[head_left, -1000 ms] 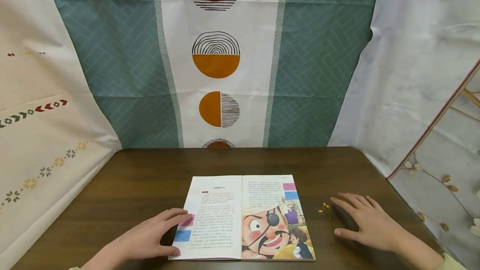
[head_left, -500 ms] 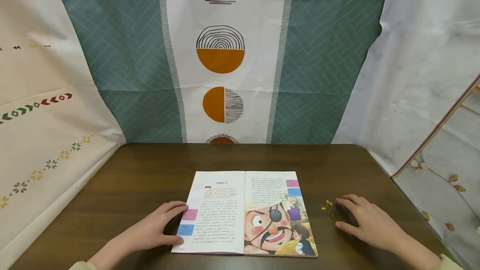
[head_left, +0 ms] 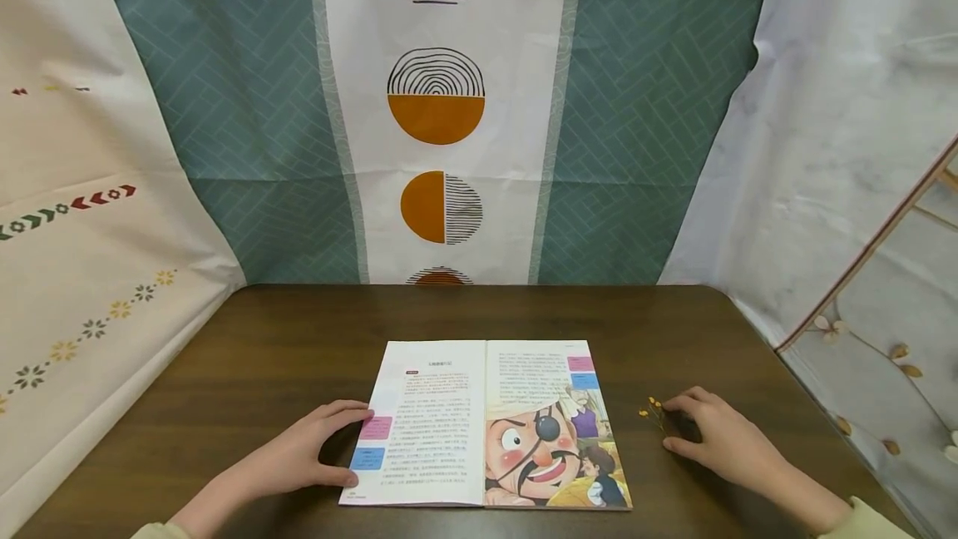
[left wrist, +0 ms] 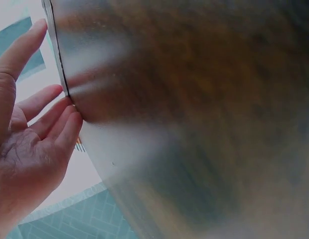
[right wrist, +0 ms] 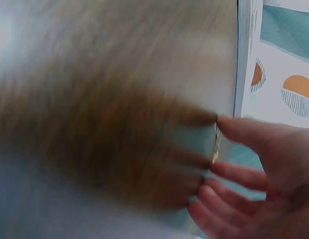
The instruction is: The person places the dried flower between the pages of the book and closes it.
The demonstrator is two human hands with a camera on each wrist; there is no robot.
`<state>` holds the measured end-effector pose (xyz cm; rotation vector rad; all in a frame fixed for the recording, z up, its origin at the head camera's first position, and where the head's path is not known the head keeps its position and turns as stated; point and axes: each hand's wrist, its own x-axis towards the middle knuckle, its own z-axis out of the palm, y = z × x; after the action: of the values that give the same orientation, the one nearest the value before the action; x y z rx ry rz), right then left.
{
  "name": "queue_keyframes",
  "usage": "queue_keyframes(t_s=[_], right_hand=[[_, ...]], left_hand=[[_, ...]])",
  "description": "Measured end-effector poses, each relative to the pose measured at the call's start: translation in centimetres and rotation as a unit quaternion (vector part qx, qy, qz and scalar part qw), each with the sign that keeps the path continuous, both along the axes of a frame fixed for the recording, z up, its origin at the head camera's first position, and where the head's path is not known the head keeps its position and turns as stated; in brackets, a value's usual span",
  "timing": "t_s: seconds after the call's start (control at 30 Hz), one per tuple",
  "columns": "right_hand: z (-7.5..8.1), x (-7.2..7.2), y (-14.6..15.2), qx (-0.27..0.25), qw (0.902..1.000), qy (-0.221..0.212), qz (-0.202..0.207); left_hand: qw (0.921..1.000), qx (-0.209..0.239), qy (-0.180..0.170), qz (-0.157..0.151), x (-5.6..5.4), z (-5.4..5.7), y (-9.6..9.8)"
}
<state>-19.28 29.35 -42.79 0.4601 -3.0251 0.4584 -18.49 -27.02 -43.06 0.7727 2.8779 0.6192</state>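
Note:
An open picture book (head_left: 441, 431) lies on the table, with text on its left page and a cartoon pirate on its right page. My left hand (head_left: 299, 456) touches the book's left edge, thumb at the lower corner and fingertips near the pink box. In the left wrist view that hand's fingers (left wrist: 37, 109) lie beside the thin book edge (left wrist: 59, 55). A small sprig of yellow flowers (head_left: 654, 408) lies right of the book. Around its stem my right hand (head_left: 722, 439) rests with thumb and fingers apart. In the right wrist view the sprig (right wrist: 217, 144) sits between thumb and index fingertip.
The dark brown wooden table (head_left: 314, 331) reaches back to a green and white patterned cloth (head_left: 636, 148). A cream cloth (head_left: 97, 273) hangs at the left and a pale floral cloth (head_left: 823, 190) at the right.
My right hand's fingers have drawn in, closer to the thumb and the sprig. The left hand stays at the book's edge. The head view has shifted slightly.

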Motion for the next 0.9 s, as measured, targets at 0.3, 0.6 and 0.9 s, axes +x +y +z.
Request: queue_keyframes(t_s=[0.3,0.6,0.9], right_hand=[[-0.1,-0.1,0.4,-0.055,0.9982,-0.007,-0.022],[-0.3,-0.4,1.3,-0.051,0.9982,0.029,-0.015],[-0.4,-0.1,1.7,-0.058,0.9978,0.027,-0.015]], left_hand=[[0.9999,0.005,-0.015,0.0,0.0,-0.1,-0.1],[0.9999,0.01,-0.013,-0.001,0.2,0.2,-0.1],[0.9999,0.011,-0.01,-0.007,0.4,0.2,0.1]])
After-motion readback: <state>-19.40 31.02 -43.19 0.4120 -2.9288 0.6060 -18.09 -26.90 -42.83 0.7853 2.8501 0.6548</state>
